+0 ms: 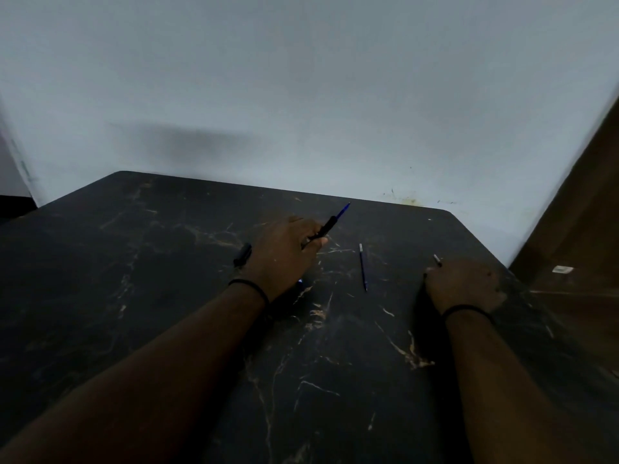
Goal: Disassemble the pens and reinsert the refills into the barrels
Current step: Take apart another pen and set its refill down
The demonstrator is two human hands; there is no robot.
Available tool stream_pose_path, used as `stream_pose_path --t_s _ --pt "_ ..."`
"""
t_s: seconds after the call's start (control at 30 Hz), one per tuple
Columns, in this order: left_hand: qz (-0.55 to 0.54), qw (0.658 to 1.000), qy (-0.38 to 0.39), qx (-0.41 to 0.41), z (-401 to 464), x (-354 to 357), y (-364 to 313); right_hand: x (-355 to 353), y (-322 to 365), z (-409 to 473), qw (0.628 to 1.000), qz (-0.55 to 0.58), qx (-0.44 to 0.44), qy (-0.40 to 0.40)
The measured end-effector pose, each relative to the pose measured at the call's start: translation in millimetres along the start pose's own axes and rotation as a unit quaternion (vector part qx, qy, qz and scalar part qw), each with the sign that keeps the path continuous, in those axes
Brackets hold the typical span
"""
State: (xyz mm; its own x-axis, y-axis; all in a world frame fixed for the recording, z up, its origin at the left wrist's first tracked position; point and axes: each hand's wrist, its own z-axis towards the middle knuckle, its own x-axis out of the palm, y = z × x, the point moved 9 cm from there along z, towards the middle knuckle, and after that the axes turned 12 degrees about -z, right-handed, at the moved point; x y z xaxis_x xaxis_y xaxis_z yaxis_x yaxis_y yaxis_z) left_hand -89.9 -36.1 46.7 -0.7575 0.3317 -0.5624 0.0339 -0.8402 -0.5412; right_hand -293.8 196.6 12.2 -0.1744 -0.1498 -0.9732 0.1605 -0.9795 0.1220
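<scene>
My left hand [284, 252] grips a pen [330, 224] with a black grip section and a blue front end that points away toward the wall. A black pen part [243, 255] lies on the table just left of that hand. A thin blue refill [363, 266] with a pale top lies loose on the table between my hands. My right hand [464, 284] rests knuckles-up on the table, and a slim pen piece [437, 260] with a light tip sticks out from under its fingers; the hand hides the rest of it.
The black marble-patterned table [167, 296] fills the lower view, its far edge against a pale wall [301, 95]. A brown wooden panel [582, 229] stands at the right. A small blue spot [300, 281] shows under my left wrist.
</scene>
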Motion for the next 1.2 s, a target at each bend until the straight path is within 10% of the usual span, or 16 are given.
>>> stream_pose_path --t_s 0.3,1.2 --pt "-0.022 1.0 -0.001 -0.016 0.3 -1.4 1.9 4.4 68.4 -21.8 0.977 0.111 -0.177 0.031" --pt "-0.016 1.0 -0.01 -0.011 -2.2 -6.2 -6.0 2.7 79.7 -29.5 0.978 0.098 -0.183 0.03"
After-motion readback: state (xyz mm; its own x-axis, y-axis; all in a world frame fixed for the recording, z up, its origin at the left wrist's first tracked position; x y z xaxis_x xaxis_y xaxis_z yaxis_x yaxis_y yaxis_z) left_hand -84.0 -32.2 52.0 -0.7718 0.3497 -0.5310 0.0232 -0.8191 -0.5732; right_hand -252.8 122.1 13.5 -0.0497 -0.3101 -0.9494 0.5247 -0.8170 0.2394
